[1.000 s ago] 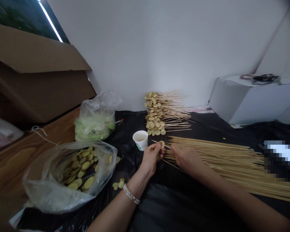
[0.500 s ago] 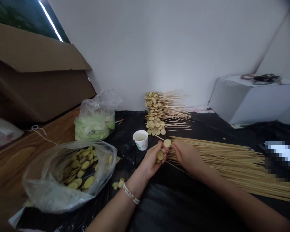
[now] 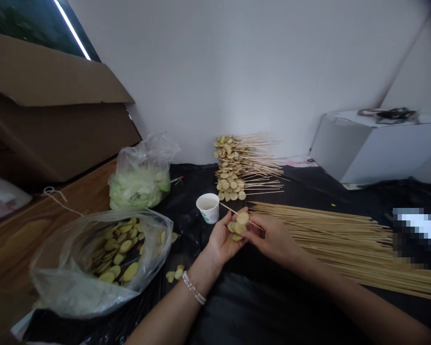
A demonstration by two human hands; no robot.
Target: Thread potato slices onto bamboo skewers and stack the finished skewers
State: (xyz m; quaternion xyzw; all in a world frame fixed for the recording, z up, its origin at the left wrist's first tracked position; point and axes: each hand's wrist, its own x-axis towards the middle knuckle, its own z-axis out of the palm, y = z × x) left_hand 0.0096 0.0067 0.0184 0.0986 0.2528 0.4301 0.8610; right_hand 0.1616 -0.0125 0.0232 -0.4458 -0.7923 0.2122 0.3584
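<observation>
On the far left a cardboard box (image 3: 57,139) stands with its flap jutting out, and nearer, a white string (image 3: 62,199) trails over the wooden surface (image 3: 6,242). Just right of that, a clear plastic bag (image 3: 64,299) gapes open on a heap of potato slices (image 3: 125,246); behind it, farther off, sits a second bag (image 3: 139,184) of pale green leafy vegetable. A few loose slices (image 3: 175,274) lie on the black plastic sheet (image 3: 244,309), near the left forearm with its beaded bracelet (image 3: 194,288). A white paper cup (image 3: 208,214) holding some liquid stands just beyond the left hand (image 3: 221,242), which is turned palm up and cupped round several more slices (image 3: 237,228), its fingers partly hidden behind them. Over that palm slants a thin skewer (image 3: 228,207), one potato slice (image 3: 242,218) threaded on it. The right hand (image 3: 273,235) closes its fingers on the skewer's right end, thumb reaching to the cupped slices; I can't tell whether it pinches one. Farther back lie loaded skewers (image 3: 231,170) in a stacked row, sticks pointing right. Under and past the right forearm spreads a broad bundle of bare skewers (image 3: 333,239), and a white box (image 3: 384,148) stands far right.
</observation>
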